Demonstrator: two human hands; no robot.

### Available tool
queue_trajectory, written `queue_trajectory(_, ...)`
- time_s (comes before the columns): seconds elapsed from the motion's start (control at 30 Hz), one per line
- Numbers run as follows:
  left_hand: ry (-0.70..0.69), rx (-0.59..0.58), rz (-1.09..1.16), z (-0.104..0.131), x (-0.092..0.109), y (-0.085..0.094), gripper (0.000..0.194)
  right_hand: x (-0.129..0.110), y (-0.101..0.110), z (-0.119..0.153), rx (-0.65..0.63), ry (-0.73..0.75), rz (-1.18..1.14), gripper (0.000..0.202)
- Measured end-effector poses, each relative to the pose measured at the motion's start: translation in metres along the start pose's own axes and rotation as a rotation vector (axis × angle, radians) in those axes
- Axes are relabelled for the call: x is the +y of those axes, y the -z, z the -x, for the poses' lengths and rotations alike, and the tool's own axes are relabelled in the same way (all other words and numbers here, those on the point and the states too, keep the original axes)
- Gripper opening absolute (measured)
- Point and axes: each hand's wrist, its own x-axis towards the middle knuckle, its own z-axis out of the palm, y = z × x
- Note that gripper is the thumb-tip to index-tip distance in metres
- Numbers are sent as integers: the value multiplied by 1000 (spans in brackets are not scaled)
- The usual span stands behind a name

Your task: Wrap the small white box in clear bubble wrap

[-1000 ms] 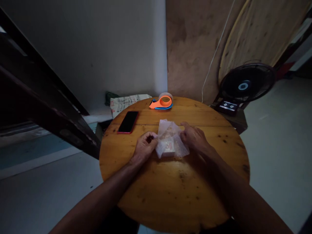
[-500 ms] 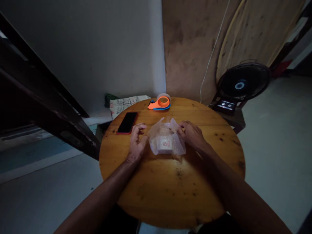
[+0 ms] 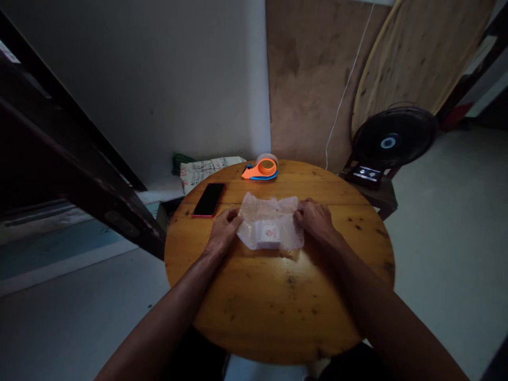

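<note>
- Reference: from where I stand, the round wooden counter point(image 3: 278, 309) reads as a dial, the person seated at 6 o'clock.
- Box: a small white box point(image 3: 269, 233) with a reddish mark on top sits just off the dial's centre, toward 12 o'clock.
- Wrap: a sheet of translucent bubble wrap point(image 3: 270, 208) lies spread about the box, reaching past it toward 9, 12 and 3 o'clock. Whether a layer covers the box top, I cannot tell.
- Left hand point(image 3: 223, 228): at the wrap's 9 o'clock edge, thumb and fingers pinching that edge.
- Right hand point(image 3: 316, 217): at the wrap's 2 o'clock edge, fingers curled, pinching the sheet near its corner.
- Tape dispenser point(image 3: 257, 171): orange and blue, resting near the counter's 12 o'clock rim, apart from both hands.
- Phone point(image 3: 209, 200): dark screen up, red edge, near the rim at 10 o'clock, just beyond the left hand.
- Beyond the rim: a printed sack point(image 3: 202, 172) toward 11 o'clock; a dark fan point(image 3: 400, 140) toward 2 o'clock.
</note>
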Motion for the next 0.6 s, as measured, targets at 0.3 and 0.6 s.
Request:
queue_trajectory(0.3,-327,46,-248,17,28,7,28,0,-5,0,35,9,-8,29)
queue_trajectory(0.6,-432,-402,-565,30,54,-8,31,2,-6,-1,24,14,-37,29)
